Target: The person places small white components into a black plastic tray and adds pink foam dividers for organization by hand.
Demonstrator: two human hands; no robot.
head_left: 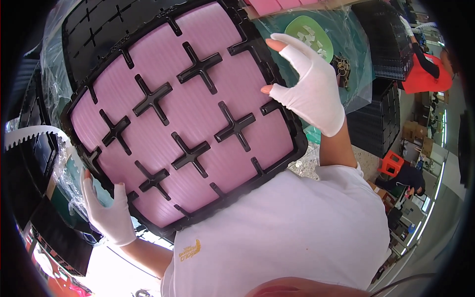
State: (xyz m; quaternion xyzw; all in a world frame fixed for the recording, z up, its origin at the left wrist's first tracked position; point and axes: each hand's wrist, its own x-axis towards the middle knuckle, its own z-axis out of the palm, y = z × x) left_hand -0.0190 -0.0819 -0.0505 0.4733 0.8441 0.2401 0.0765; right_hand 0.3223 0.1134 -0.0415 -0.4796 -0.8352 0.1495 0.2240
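A black plastic tray [143,189] with cross-shaped ribs [199,68] lies in front of me at a slant, its near edge covering part of my white shirt. Pink ribbed material [188,119] fills its compartments. Both my hands wear white gloves with some fingertips bare. At the tray's lower left edge is my left hand [110,215], thumb and fingers spread apart. My right hand [316,86] reaches to the right rim, its thumb tip over the edge and its fingers apart. I see nothing clasped in either hand; whether they press on the rim is unclear.
Another black tray [106,37] lies behind. A green bowl [310,37] of small white pieces, a bunch of metal bits [341,69] and pink blocks [279,6] are beyond. Black tray stacks [378,116] stand at right, near a red stool [391,163] and other people [428,74].
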